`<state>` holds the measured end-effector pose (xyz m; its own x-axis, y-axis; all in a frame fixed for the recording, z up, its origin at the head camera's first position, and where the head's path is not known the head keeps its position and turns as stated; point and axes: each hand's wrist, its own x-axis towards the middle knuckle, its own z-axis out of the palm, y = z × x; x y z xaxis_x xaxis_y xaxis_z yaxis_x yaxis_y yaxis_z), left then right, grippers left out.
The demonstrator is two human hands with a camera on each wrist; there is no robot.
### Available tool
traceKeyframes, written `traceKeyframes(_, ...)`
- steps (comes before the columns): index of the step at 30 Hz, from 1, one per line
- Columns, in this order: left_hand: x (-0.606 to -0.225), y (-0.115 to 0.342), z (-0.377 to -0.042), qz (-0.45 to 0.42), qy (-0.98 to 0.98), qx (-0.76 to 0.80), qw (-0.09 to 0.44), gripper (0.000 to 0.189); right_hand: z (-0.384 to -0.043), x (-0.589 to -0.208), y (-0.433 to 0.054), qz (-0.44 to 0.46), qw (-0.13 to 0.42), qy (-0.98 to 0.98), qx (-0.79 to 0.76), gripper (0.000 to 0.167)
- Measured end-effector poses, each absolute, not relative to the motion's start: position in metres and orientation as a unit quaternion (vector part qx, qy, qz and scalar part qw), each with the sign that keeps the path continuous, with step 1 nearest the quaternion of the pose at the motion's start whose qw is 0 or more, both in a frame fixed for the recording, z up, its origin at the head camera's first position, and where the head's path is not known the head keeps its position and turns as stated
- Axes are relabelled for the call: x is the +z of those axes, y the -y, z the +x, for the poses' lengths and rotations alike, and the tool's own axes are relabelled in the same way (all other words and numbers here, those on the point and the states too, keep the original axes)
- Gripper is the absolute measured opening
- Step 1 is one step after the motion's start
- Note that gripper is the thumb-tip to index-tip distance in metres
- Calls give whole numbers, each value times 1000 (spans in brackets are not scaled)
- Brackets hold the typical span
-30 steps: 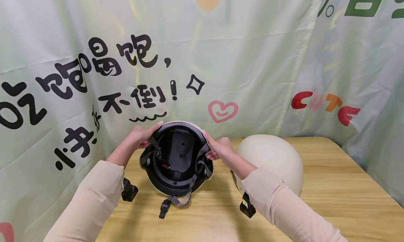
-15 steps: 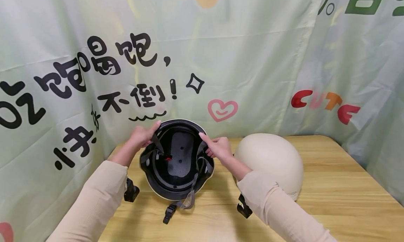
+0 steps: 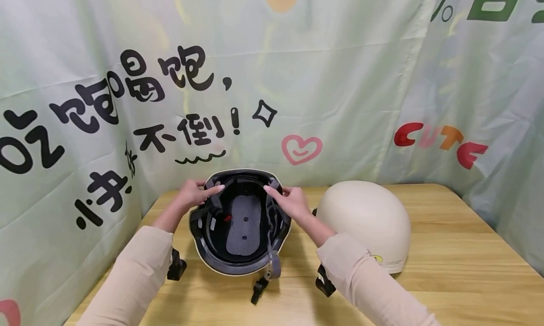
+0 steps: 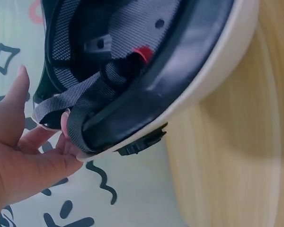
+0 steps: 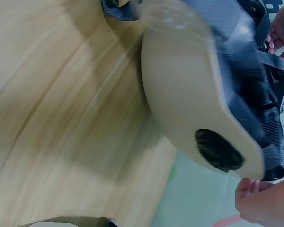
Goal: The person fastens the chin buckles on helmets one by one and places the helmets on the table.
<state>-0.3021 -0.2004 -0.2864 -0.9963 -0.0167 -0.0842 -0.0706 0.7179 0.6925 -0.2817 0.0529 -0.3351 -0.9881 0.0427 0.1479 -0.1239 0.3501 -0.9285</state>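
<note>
A cream half helmet (image 3: 244, 227) is held tilted over the table, its black padded inside facing me. My left hand (image 3: 194, 194) grips its upper left edge, thumb toward the opening. In the left wrist view the left fingers (image 4: 42, 165) meet the rim by a grey strap (image 4: 83, 94). On the opposite side my right hand (image 3: 294, 205) holds the upper right edge, thumb over the rim. The chin strap's black buckle (image 3: 259, 290) dangles below. A dark oval fitting (image 5: 219, 150) shows on the shell in the right wrist view.
A second cream helmet (image 3: 363, 219) sits dome up on the wooden table (image 3: 450, 250), right of my right forearm. Behind the table hangs a printed pale green curtain (image 3: 348, 90). Black wrist devices (image 3: 176, 265) hang under both sleeves.
The held helmet has tipped so more of its inside shows, and its buckle has swung right. Both hands have slid lower along its sides, thumbs now pointing inward.
</note>
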Motion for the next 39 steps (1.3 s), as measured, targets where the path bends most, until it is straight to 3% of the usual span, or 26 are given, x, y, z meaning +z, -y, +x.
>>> traceKeyframes(3, -292, 204, -300, -15, -931, 363, 29, 65, -280, -337, -52, 52, 99, 825, 554, 36)
traceKeyframes(6, -297, 207, -298, -7, -940, 342, 20, 70, -276, -338, -52, 68, 102, 838, 532, 52)
traceKeyframes(13, -307, 215, -294, 17, -957, 289, -12, 89, -264, -347, -51, 39, 37, 846, 530, 80)
traceKeyframes(24, -330, 219, -282, 71, -951, 259, -153, 93, -264, -350, -45, 12, 33, 841, 540, 85)
traceKeyframes(29, -336, 219, -281, 92, -947, 246, -183, 92, -273, -344, -43, 16, 42, 843, 536, 86)
traceKeyframes(33, -337, 218, -280, 115, -945, 227, -204, 89, -277, -339, -44, 12, 40, 851, 524, 82)
traceKeyframes(39, -339, 215, -279, 191, -926, 187, -268, 83, -281, -341, -45, 6, 45, 853, 521, 57)
